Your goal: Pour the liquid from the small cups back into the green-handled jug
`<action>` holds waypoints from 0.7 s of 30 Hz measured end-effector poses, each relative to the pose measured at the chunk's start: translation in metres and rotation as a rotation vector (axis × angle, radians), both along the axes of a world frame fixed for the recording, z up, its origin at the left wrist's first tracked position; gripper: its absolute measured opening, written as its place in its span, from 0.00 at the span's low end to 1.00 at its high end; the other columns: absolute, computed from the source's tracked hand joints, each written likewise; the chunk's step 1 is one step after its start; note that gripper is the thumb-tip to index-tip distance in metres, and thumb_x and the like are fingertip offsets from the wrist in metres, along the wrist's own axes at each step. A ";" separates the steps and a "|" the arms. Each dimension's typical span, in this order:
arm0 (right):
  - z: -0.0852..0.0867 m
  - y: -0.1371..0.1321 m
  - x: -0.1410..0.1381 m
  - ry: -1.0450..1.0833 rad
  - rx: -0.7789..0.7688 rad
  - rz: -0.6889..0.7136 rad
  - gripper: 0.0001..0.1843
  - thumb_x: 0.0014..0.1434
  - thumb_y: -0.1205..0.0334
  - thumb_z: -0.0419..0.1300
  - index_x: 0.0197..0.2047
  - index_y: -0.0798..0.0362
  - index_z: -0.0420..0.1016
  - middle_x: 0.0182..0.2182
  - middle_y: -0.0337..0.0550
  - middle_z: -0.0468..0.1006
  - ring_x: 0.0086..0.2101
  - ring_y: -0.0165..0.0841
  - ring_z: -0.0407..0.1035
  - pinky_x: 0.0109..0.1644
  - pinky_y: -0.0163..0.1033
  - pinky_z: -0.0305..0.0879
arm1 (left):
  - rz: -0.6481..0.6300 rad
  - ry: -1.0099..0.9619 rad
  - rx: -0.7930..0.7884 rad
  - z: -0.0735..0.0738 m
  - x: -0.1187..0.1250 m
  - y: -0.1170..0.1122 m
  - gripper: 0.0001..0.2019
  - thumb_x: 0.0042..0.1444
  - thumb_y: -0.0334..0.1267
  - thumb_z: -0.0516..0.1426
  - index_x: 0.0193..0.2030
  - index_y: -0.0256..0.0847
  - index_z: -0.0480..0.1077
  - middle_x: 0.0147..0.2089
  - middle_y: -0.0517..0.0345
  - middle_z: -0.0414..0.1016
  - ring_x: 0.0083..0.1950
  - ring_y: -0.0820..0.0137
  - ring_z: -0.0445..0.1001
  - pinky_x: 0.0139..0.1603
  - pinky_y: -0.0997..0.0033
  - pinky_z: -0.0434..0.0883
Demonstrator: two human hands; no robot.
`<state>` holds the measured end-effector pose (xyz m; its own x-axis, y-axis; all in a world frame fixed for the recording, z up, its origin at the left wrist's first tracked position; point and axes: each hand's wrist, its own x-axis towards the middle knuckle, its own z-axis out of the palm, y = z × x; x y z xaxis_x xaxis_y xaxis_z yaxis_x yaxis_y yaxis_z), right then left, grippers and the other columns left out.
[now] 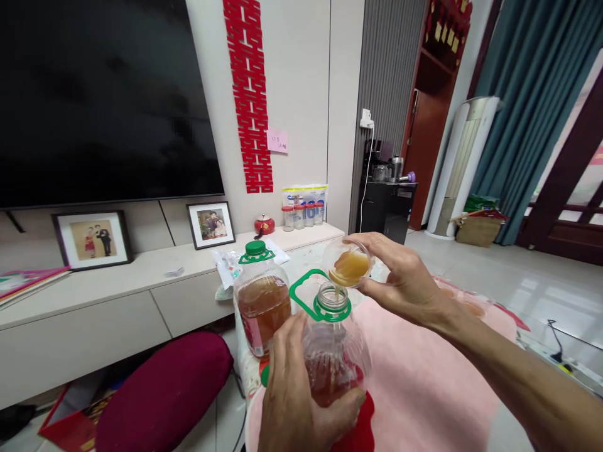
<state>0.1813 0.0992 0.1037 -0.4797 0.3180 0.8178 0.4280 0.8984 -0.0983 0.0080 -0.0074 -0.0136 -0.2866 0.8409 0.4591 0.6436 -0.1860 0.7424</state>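
Note:
My left hand (301,392) is wrapped round a clear plastic jug (335,351) with an open neck, a green handle ring and a red label; amber liquid sits low inside it. My right hand (400,279) holds a small clear cup (347,262) tipped over the jug's mouth, and a thin stream of amber liquid runs from it into the neck. Behind and to the left stands a second jug (262,301), capped in green and about half full of the same amber liquid. A green cap (265,375) lies by the base of the held jug.
The jugs stand on a table with a pink cloth (424,376). A dark red cushion (164,392) lies on the floor at left. A low white cabinet (141,295) carries photo frames, small jars and a red teapot under a large dark screen. A cable lies on the floor at right.

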 end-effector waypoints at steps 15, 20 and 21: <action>0.008 -0.003 -0.001 -0.076 0.099 0.010 0.27 0.57 0.76 0.59 0.59 0.52 0.70 0.53 0.52 0.81 0.55 0.43 0.75 0.58 0.52 0.74 | -0.007 0.017 0.026 -0.005 -0.002 0.002 0.46 0.39 0.40 0.63 0.68 0.47 0.53 0.69 0.43 0.63 0.73 0.45 0.63 0.68 0.40 0.72; 0.010 -0.004 -0.002 -0.096 0.134 0.005 0.28 0.57 0.76 0.58 0.60 0.51 0.69 0.53 0.52 0.80 0.55 0.44 0.74 0.57 0.53 0.74 | 0.005 0.003 0.014 0.000 0.001 0.000 0.44 0.40 0.43 0.62 0.68 0.41 0.56 0.70 0.41 0.62 0.75 0.46 0.59 0.69 0.42 0.70; 0.011 -0.004 -0.002 -0.100 0.141 0.008 0.28 0.57 0.77 0.58 0.60 0.51 0.68 0.53 0.52 0.80 0.55 0.44 0.74 0.57 0.53 0.74 | -0.001 0.005 0.015 0.001 0.001 0.000 0.44 0.41 0.43 0.62 0.68 0.40 0.56 0.70 0.40 0.62 0.74 0.47 0.60 0.69 0.43 0.69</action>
<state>0.1795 0.0949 0.1145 -0.5632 0.1996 0.8018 0.4221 0.9037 0.0715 0.0090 -0.0077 -0.0131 -0.2835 0.8340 0.4734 0.6471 -0.1980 0.7363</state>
